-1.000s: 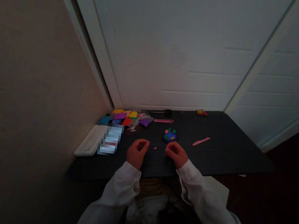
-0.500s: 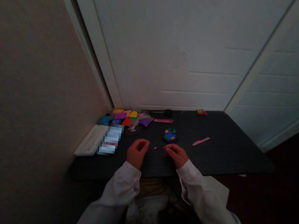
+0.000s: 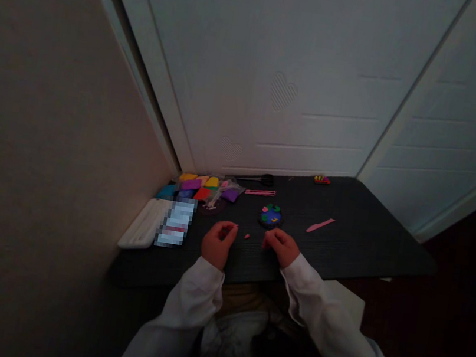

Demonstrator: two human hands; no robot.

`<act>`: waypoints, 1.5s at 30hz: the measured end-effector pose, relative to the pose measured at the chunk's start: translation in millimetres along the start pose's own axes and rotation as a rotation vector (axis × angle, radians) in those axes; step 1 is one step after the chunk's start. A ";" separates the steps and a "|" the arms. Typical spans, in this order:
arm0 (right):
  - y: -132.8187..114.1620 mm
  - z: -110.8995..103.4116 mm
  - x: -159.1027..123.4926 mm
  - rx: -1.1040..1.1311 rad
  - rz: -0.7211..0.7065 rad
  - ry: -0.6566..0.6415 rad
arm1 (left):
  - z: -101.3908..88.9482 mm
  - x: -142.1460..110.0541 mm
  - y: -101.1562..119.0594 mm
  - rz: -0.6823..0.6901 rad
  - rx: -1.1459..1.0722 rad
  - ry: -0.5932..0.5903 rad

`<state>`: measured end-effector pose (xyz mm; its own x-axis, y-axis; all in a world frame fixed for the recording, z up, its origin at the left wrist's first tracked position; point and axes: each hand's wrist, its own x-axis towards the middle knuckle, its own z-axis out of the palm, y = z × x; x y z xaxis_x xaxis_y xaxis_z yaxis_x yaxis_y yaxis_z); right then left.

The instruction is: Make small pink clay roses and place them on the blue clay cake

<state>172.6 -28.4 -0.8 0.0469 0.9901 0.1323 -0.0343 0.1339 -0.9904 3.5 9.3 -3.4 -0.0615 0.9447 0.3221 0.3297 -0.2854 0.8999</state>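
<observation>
L hand (image 3: 216, 246) palm-in over the near worktop (image 3: 373, 234), fingers curled, thumb & index closed in a pinch w/ a pink speck (image 3: 237, 226) at the tips; R hand (image 3: 282, 248) angled in opp. it, fingers bent, tips nearly shut, can't tell if anything's in them; pink bit (image 3: 247, 236) on worktop btwn the hands; blue disc (image 3: 271, 216) w/ green, pink & yellow bits just beyond R hand; pink knife (image 3: 320, 225) to R; clay packs (image 3: 191, 184), white tray (image 3: 144, 224) to L; worktop dark, against white panel (image 3: 256, 56) w/ hearts; room dim.
</observation>
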 end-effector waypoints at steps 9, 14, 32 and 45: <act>6.8 1.6 1.0 -0.011 0.041 -0.005 | 0.6 0.3 0.4 0.002 0.002 -0.007; 6.2 2.1 1.2 0.007 0.055 -0.014 | 0.4 0.4 1.0 0.003 0.008 -0.007; 5.1 0.7 -0.1 -0.324 -0.071 -0.052 | -0.2 -1.0 4.1 -0.021 -0.015 0.004; 3.0 -34.8 0.1 -1.048 -0.218 -0.200 | 0.0 -1.6 9.0 -0.027 -0.004 -0.003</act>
<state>207.2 -29.4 -5.2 -0.2175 0.9511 0.2194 0.8278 0.2988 -0.4747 6.6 5.3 4.2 -0.0677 0.9526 0.2965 0.3239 -0.2601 0.9097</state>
